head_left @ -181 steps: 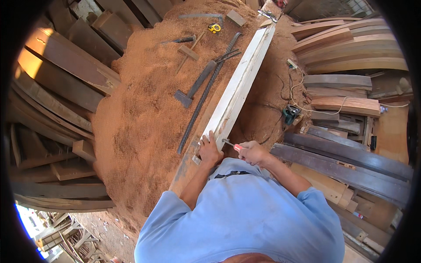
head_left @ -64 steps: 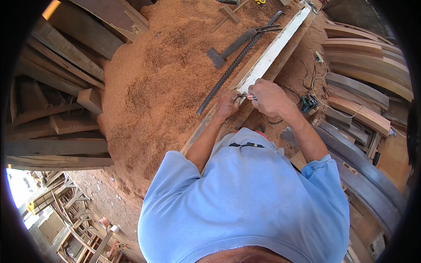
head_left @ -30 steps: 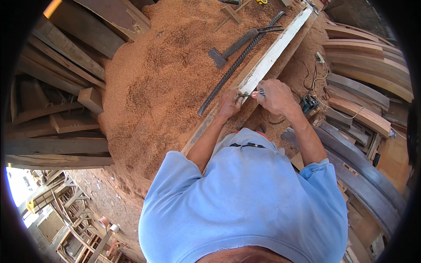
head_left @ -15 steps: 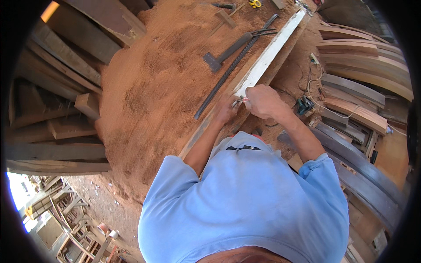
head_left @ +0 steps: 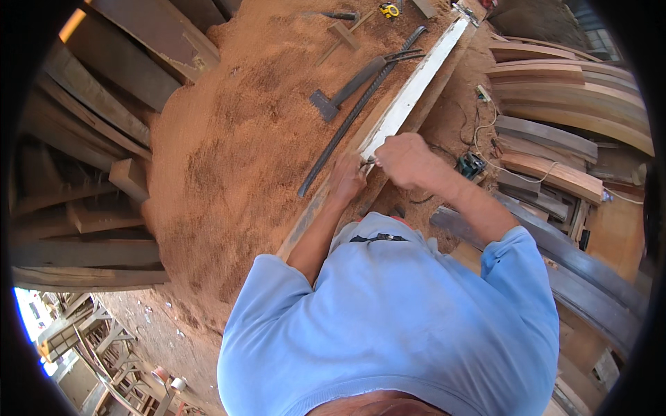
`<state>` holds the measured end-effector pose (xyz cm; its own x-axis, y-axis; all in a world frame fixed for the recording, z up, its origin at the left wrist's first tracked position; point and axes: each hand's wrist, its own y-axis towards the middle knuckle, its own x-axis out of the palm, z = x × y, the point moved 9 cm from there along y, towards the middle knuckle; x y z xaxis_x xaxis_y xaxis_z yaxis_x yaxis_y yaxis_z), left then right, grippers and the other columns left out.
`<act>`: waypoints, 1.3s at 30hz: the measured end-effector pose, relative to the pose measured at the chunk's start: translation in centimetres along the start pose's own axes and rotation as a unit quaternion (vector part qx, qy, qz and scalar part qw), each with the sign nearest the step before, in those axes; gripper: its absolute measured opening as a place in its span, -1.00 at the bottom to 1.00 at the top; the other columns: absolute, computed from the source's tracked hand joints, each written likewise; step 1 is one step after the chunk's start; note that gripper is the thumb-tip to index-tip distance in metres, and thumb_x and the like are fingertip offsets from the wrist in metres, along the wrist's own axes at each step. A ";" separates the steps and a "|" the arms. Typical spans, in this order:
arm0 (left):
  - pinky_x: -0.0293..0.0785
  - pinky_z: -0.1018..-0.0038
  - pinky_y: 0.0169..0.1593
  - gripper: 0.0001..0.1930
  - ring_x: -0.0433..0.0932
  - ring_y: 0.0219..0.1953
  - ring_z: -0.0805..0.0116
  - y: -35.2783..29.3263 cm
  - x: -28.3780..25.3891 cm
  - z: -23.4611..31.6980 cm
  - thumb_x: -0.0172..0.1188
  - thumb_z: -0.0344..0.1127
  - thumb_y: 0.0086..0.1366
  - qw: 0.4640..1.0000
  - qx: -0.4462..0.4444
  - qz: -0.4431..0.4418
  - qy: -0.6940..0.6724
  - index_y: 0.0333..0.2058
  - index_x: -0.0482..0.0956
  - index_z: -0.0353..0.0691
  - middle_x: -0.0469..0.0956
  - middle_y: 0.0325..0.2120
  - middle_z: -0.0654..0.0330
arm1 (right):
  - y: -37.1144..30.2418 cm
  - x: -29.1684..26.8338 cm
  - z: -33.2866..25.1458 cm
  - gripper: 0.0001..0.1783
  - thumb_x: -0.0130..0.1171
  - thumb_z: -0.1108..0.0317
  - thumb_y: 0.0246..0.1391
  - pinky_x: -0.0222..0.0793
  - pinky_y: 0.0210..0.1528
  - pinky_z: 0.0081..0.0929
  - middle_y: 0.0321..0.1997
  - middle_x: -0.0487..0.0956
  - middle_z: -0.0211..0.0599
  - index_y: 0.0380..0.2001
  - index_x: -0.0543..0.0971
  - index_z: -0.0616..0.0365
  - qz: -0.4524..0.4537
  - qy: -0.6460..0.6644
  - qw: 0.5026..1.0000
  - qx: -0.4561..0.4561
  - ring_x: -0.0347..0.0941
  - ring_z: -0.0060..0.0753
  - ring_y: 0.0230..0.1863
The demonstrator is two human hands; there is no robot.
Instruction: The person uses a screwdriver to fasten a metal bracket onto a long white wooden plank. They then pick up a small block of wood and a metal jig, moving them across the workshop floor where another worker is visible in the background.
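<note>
A long wooden beam [head_left: 295, 237] runs away from me, with a white strip [head_left: 416, 87] along its top. At the strip's near end, my left hand [head_left: 348, 179] curls its fingers over the beam's left edge, against a small metal piece [head_left: 367, 161]. My right hand [head_left: 406, 159] is closed like a fist from the other side, knuckles up, gripping the same piece. Both hands mostly cover it, so its kind is hidden. Left of the beam lie a ridged dark metal bar [head_left: 347, 125] and a dark-headed hammer-like tool [head_left: 347, 89].
Brown sawdust [head_left: 229, 152] covers the ground left of the beam. A metal clamp [head_left: 466, 14] sits at its far end; a yellow tape measure [head_left: 389, 10] lies nearby. At right are a green power tool [head_left: 471, 165], a pale cord [head_left: 513, 166] and stacked curved planks [head_left: 548, 90].
The view has shifted slightly, so the scene sits a little further left. My hands stay at the near end of the strip; the right one has turned a little over the metal piece.
</note>
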<state>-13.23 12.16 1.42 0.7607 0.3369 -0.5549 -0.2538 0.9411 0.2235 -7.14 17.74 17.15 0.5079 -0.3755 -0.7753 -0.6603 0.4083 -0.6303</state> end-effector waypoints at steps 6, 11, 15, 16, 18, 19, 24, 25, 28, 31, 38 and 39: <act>0.43 0.05 -0.01 -0.78 0.53 -0.10 -0.10 -0.3 0.4 -1.3 0.38 -0.33 0.16 0.999 -0.018 -0.021 -0.029 -0.24 0.57 -0.18 0.59 -0.24 0.01 | -0.5 -1.2 0.7 -0.58 0.29 0.20 0.14 0.55 0.01 -0.09 -0.11 0.68 0.22 -0.07 0.67 0.32 0.082 0.248 0.964 -0.056 0.65 0.14 -0.03; 0.44 0.08 0.07 -0.72 0.53 -0.04 -0.09 -0.2 0.9 -2.1 0.39 -0.37 0.14 0.999 0.011 -0.012 -0.039 -0.16 0.61 -0.17 0.61 -0.19 0.02 | 0.2 -1.1 4.2 -0.54 0.32 0.17 0.13 0.52 -0.01 -0.05 -0.18 0.67 0.23 -0.07 0.66 0.37 0.095 0.238 0.966 0.030 0.63 0.23 -0.08; 0.44 0.08 0.08 -0.69 0.55 -0.03 -0.10 -0.2 0.7 -1.9 0.37 -0.41 0.13 0.998 0.036 -0.017 -0.058 -0.12 0.59 -0.16 0.63 -0.16 -0.01 | -0.5 -0.9 4.9 -0.60 0.28 0.26 0.11 0.50 -0.03 -0.05 -0.24 0.66 0.25 -0.10 0.66 0.40 0.061 0.245 0.967 0.024 0.63 0.25 -0.10; 0.44 0.08 0.08 -0.69 0.55 -0.04 -0.10 -0.1 0.7 -2.0 0.36 -0.42 0.14 0.997 0.006 -0.030 -0.065 -0.11 0.58 -0.15 0.63 -0.16 -0.01 | -0.8 -1.0 4.9 -0.60 0.27 0.29 0.10 0.50 -0.02 -0.05 -0.22 0.66 0.25 -0.09 0.66 0.39 0.059 0.247 0.967 0.027 0.63 0.25 -0.10; 0.45 0.08 0.07 -0.69 0.56 -0.05 -0.12 -0.1 0.9 -2.2 0.34 -0.43 0.15 0.994 -0.054 -0.055 -0.080 -0.10 0.57 -0.13 0.63 -0.15 -0.02 | -1.5 -1.3 4.9 -0.62 0.25 0.34 0.07 0.51 0.00 -0.05 -0.20 0.66 0.25 -0.09 0.66 0.38 0.054 0.249 0.966 0.033 0.62 0.26 -0.08; 0.45 0.08 0.06 -0.69 0.56 -0.06 -0.12 -0.1 0.7 -2.3 0.33 -0.43 0.16 0.994 -0.061 -0.047 -0.081 -0.10 0.56 -0.12 0.63 -0.17 -0.02 | -1.6 -1.2 5.1 -0.62 0.24 0.35 0.06 0.51 0.02 -0.06 -0.18 0.66 0.25 -0.08 0.66 0.38 0.063 0.252 0.965 0.038 0.62 0.26 -0.07; 0.46 0.08 0.02 -0.73 0.56 -0.11 -0.09 0.1 0.1 -1.7 0.31 -0.44 0.16 0.992 -0.056 -0.037 -0.106 -0.15 0.56 -0.10 0.61 -0.28 0.01 | -2.0 -0.8 5.6 -0.60 0.21 0.40 0.02 0.49 0.11 -0.07 -0.10 0.66 0.25 -0.06 0.67 0.37 0.073 0.273 0.958 0.053 0.61 0.26 -0.01; 0.46 0.08 0.02 -0.74 0.55 -0.12 -0.09 0.2 0.1 -1.5 0.31 -0.44 0.15 0.993 -0.041 -0.037 -0.101 -0.17 0.56 -0.11 0.61 -0.29 0.02 | -2.0 -0.8 5.6 -0.60 0.21 0.39 0.02 0.49 0.11 -0.06 -0.10 0.66 0.25 -0.06 0.67 0.37 0.072 0.273 0.958 0.052 0.61 0.26 -0.01; 0.46 0.08 0.01 -0.77 0.55 -0.13 -0.07 0.3 0.1 -1.2 0.32 -0.44 0.13 0.995 -0.011 -0.035 -0.090 -0.21 0.57 -0.11 0.60 -0.31 0.03 | -1.9 -0.5 5.6 -0.60 0.22 0.39 0.02 0.49 0.11 -0.06 -0.11 0.66 0.24 -0.07 0.67 0.37 0.075 0.273 0.958 0.047 0.61 0.26 -0.01; 0.45 0.09 0.02 -0.78 0.55 -0.13 -0.07 0.2 0.4 -1.5 0.32 -0.44 0.12 0.996 -0.012 -0.030 -0.088 -0.24 0.58 -0.09 0.61 -0.30 0.03 | -1.9 -0.4 5.6 -0.60 0.23 0.38 0.02 0.50 0.08 -0.05 -0.13 0.66 0.24 -0.07 0.67 0.36 0.081 0.271 0.958 0.044 0.62 0.25 -0.03; 0.45 0.10 0.02 -0.80 0.55 -0.13 -0.08 0.1 0.6 -1.8 0.32 -0.43 0.13 0.995 -0.009 -0.025 -0.091 -0.25 0.59 -0.07 0.61 -0.31 0.02 | -1.8 -0.1 5.6 -0.63 0.23 0.37 0.01 0.53 0.00 -0.04 -0.20 0.67 0.22 -0.10 0.67 0.31 0.093 0.262 0.959 0.047 0.63 0.26 -0.10; 0.45 0.09 0.02 -0.80 0.55 -0.13 -0.08 0.1 0.8 -1.9 0.32 -0.43 0.12 0.995 -0.016 -0.037 -0.094 -0.25 0.59 -0.07 0.61 -0.31 0.02 | -1.8 -0.2 5.6 -0.65 0.23 0.38 0.01 0.53 0.00 -0.03 -0.21 0.67 0.21 -0.11 0.68 0.30 0.096 0.260 0.959 0.052 0.63 0.27 -0.10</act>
<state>-13.80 12.60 -0.47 0.8753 0.2573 -0.4095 -0.2088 0.9648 0.1599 -2.95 21.73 18.22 0.0203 -0.6380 -0.7698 -0.6419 0.5820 -0.4993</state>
